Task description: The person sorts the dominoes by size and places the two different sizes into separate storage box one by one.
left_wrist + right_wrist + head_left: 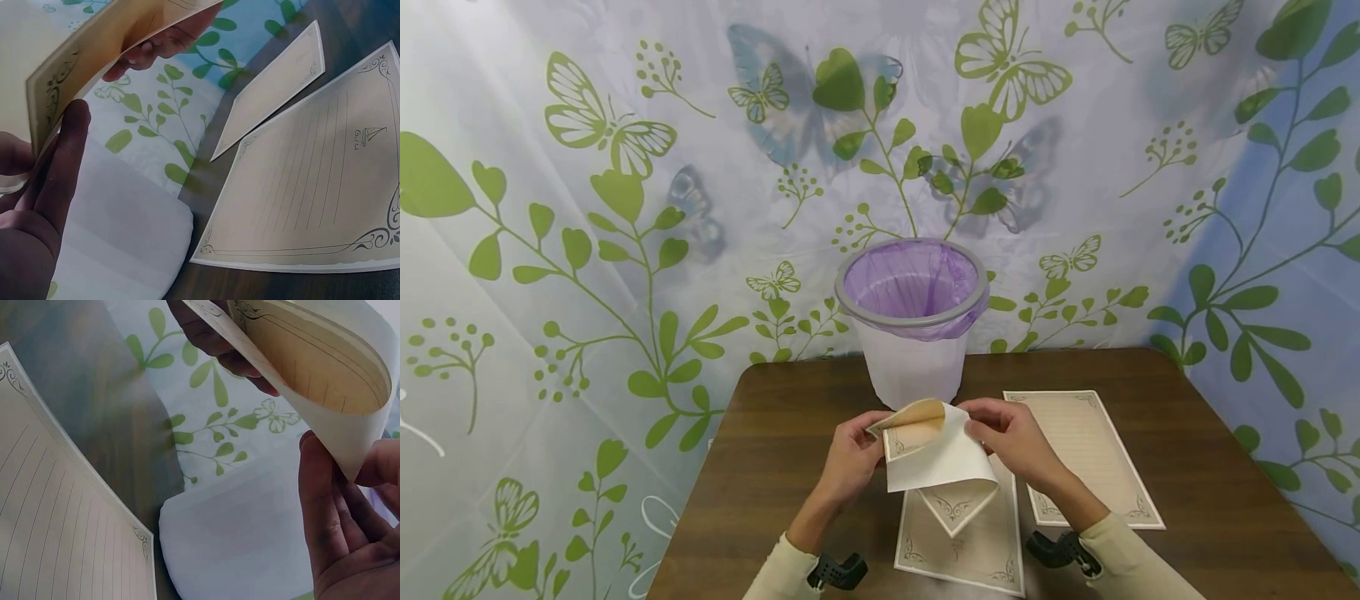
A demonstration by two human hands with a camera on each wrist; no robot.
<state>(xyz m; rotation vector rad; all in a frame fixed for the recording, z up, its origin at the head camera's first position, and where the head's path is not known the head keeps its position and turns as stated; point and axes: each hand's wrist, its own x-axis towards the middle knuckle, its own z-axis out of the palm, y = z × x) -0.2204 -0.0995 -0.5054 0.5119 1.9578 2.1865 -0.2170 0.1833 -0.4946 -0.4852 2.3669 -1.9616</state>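
Observation:
A cream sheet of stationery paper (936,462) with a dark ornamental border is bent over on itself above the table. My left hand (853,457) pinches its left edges between thumb and fingers. On the other side my right hand (1017,437) pinches a pointed fold, seen closely in the right wrist view, where the paper (350,428) curls into a loop with ruled lines inside. Below the hands lies a second bordered sheet (955,554), with a small sailboat drawing in the left wrist view. A third lined sheet (1090,458) lies flat to the right.
A white bin (913,367) with a grey rim and purple liner stands at the table's back, just beyond my hands. The dark wooden table (775,467) ends against a hanging cloth (700,250) printed with green leaves and butterflies. Both wrists wear black devices.

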